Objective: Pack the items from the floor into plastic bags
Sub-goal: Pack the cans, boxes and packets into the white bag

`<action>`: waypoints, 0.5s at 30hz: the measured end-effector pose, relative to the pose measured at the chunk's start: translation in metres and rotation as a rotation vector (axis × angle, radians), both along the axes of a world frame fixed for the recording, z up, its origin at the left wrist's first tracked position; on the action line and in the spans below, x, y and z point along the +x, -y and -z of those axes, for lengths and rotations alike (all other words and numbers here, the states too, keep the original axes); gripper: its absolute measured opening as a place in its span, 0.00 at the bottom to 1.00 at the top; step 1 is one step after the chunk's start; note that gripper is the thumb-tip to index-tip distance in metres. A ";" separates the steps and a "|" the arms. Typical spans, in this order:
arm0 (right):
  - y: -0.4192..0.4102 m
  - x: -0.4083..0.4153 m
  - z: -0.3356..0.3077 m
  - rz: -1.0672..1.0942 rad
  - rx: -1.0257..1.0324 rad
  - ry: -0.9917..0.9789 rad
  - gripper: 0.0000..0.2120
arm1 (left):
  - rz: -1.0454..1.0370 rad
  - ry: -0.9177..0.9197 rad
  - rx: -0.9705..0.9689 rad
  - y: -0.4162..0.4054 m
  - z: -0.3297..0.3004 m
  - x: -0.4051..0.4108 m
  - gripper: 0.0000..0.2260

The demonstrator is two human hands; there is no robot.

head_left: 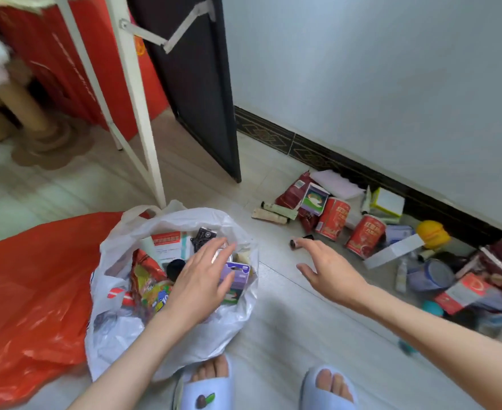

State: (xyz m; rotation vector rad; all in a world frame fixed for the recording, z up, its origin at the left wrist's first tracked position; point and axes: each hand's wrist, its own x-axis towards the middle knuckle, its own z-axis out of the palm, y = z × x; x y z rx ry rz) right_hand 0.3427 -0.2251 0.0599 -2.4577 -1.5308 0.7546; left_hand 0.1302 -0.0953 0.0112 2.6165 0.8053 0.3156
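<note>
The white plastic bag (184, 329) sits open on the floor (273, 335) right in front of the person's slippered feet, its mouth spread wide so things can be dropped straight in. It is already partly filled: a purple box (235, 279), a colourful snack packet (150, 288), a white carton with a red label (167, 244) and a small dark item lie inside. The left hand (201, 279) is down in the mouth with its fingers spread and relaxed, resting on the purple box, seemingly settling it in place; I cannot tell whether the fingers close on it at all. The right hand (328, 267) stretches out over the floor, fingers wide and holding nothing, aimed at a small dark tube (301, 241) lying just beyond its fingertips, likely the next thing to go in.

A red plastic bag (34, 294) lies slack beside the white one, touching it, probably waiting its turn. The rest of the items are still strewn along the wall (391, 84): two red cans (334, 217), a dark red pouch, pale tubes, a yellow container (433, 233), boxes and bottles. Plenty remains to pack.
</note>
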 end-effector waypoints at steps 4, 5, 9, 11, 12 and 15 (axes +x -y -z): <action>0.048 0.038 0.046 0.279 0.004 -0.036 0.23 | 0.112 0.039 -0.062 0.032 0.040 0.049 0.19; 0.058 0.047 0.062 0.341 -0.008 -0.045 0.23 | 0.142 0.036 -0.069 0.042 0.053 0.060 0.19; 0.079 0.077 0.120 0.495 -0.052 -0.007 0.21 | 0.185 -0.053 -0.031 0.057 0.097 0.103 0.21; 0.084 0.089 0.139 0.547 -0.085 0.059 0.19 | 0.189 -0.109 -0.013 0.052 0.115 0.127 0.21; 0.086 0.095 0.147 0.567 -0.110 0.085 0.20 | 0.193 -0.131 -0.009 0.049 0.122 0.140 0.22; 0.092 0.105 0.167 0.596 -0.157 0.095 0.23 | 0.200 -0.195 -0.024 0.039 0.131 0.176 0.29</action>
